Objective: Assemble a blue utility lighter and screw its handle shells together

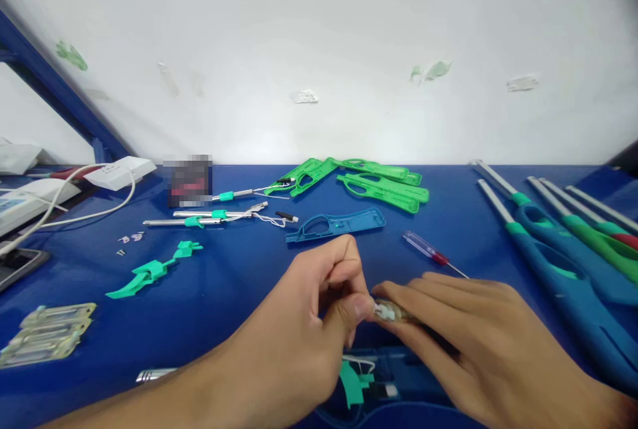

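My right hand (463, 329) is closed around what looks like a translucent lighter fuel tank (389, 311), and most of it is hidden under the fingers. With thumb and forefinger together, my left hand (319, 323) pinches a small white piece (377, 309) at the tank's end. Below both hands lies a dark blue lighter shell half (423, 376), partly covered by them. Inside it are a teal trigger (353, 386), a white wire and a small black-and-white part. A metal lighter tube (154, 374) pokes out from behind my left forearm.
A screwdriver (426, 247) and a blue shell half (343, 223) lie beyond my hands. Green shell halves (383, 190) are at the back. Long lighters (553, 283) line the right. Wired metal tubes (199, 215), teal triggers (149, 273) and clear tanks (50, 333) lie left.
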Demonstrator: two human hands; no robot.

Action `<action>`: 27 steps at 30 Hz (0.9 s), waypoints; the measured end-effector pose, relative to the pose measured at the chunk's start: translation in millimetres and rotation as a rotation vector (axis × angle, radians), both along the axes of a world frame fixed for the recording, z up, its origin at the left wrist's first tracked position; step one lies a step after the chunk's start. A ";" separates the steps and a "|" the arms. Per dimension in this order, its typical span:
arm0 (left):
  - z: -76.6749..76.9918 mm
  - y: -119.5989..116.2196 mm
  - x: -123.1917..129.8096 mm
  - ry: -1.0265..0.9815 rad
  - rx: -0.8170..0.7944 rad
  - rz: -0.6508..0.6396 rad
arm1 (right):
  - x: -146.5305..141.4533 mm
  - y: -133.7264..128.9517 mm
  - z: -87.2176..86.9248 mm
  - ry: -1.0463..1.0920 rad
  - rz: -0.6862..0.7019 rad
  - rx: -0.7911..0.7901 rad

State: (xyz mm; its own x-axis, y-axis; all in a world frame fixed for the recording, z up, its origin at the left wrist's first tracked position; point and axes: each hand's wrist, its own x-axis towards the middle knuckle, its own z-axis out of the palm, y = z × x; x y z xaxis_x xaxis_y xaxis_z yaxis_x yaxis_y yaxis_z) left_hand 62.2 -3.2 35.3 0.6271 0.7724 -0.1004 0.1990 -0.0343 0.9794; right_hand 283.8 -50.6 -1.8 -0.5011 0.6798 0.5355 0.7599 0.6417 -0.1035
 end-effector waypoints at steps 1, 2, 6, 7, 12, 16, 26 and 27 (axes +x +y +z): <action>-0.6 -0.2 0.2 0.006 0.010 -0.002 | -0.5 0.1 0.0 -0.004 0.004 0.010; -1.2 -0.2 0.3 0.014 0.020 -0.009 | -1.1 0.2 0.0 -0.011 0.009 0.015; -2.9 -0.2 -0.4 0.022 0.040 -0.023 | -4.2 0.3 0.8 -0.045 0.019 0.030; -3.3 -0.2 -1.0 0.019 0.032 -0.022 | -4.7 0.1 1.2 -0.051 0.018 0.035; -4.7 0.6 -2.4 -0.005 -0.018 -0.031 | -5.2 -0.6 4.3 -0.092 0.020 0.076; -4.1 1.6 0.6 -0.028 -0.060 -0.025 | -6.7 -0.6 6.5 -0.119 0.014 0.125; 3.2 1.3 5.6 -0.026 -0.150 -0.004 | -9.6 -2.0 5.5 -0.148 -0.012 0.181; 3.4 1.8 5.8 -0.026 -0.156 -0.004 | -10.1 -2.1 5.7 -0.147 -0.021 0.184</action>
